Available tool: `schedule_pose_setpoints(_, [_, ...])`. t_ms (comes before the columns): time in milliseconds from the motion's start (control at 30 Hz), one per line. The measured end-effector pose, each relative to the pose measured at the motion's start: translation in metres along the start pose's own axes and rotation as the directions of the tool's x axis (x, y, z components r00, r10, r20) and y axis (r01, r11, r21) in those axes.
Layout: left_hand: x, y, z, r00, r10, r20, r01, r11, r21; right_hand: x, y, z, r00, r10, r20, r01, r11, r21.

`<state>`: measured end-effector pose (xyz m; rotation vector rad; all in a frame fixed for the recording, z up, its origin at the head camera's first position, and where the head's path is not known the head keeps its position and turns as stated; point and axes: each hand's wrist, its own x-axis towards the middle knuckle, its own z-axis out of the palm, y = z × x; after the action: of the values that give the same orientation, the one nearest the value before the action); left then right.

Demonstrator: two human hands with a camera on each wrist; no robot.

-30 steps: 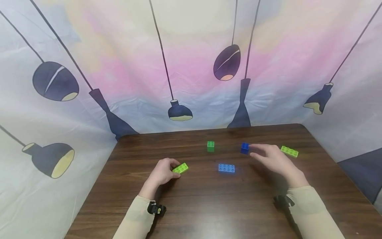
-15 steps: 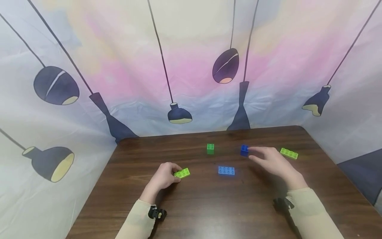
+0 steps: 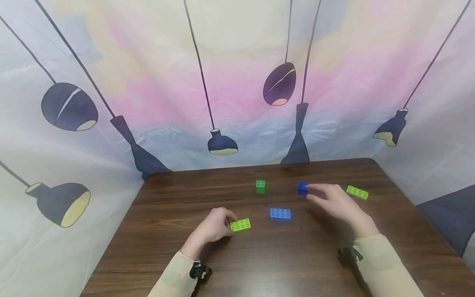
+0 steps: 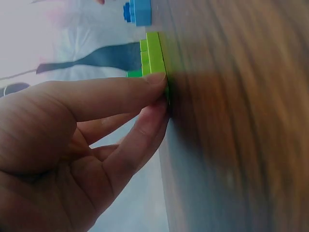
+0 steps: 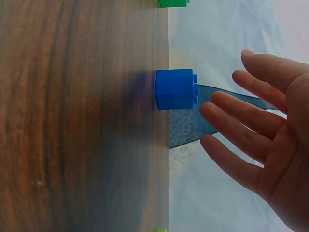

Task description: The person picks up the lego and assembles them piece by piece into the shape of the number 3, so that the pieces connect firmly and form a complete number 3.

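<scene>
My left hand (image 3: 216, 226) pinches one end of a lime-green toy building brick (image 3: 240, 225) between thumb and fingers, low at the tabletop. The left wrist view shows the thumb tip pressed on the side of this lime brick (image 4: 155, 55). My right hand (image 3: 335, 202) hovers with relaxed, spread fingers close by a small dark blue brick (image 3: 302, 188). In the right wrist view a gap shows between the fingers and the body of the dark blue brick (image 5: 175, 89). To the right of the left hand's brick lies a light blue brick (image 3: 280, 213).
Toward the back of the brown wooden table (image 3: 178, 189) stands a small green brick (image 3: 260, 186). Another lime-green brick (image 3: 357, 192) lies beyond the right hand. A fabric backdrop (image 3: 167, 82) printed with lamps hangs behind the table's far edge.
My left hand has moved right and toward me, carrying the lime-green brick closer to the light blue one. My right hand has stayed nearly still beside the dark blue brick.
</scene>
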<state>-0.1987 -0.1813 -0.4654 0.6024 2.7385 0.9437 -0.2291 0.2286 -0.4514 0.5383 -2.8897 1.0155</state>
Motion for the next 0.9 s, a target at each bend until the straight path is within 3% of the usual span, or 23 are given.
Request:
schedule_pose_setpoints(400, [0.013, 0.027, 0.02, 0.995, 0.058, 0.082, -0.06, 0.998, 0.018, 0.009, 0.004, 0.001, 0.999, -0.043, -0.031, 0.044, 0.999, 0.014])
schedule_pose_setpoints(633, [0.018, 0.034, 0.026, 0.994, 0.038, 0.105, -0.038, 0.999, -0.002, 0.025, 0.007, 0.009, 0.995, 0.1, -0.028, -0.098, 0.992, 0.083])
schedule_pose_setpoints(900, [0.02, 0.035, 0.029, 0.991, 0.066, 0.12, -0.068, 0.998, 0.009, 0.033, 0.015, 0.016, 0.982, 0.19, 0.002, -0.189, 0.975, 0.119])
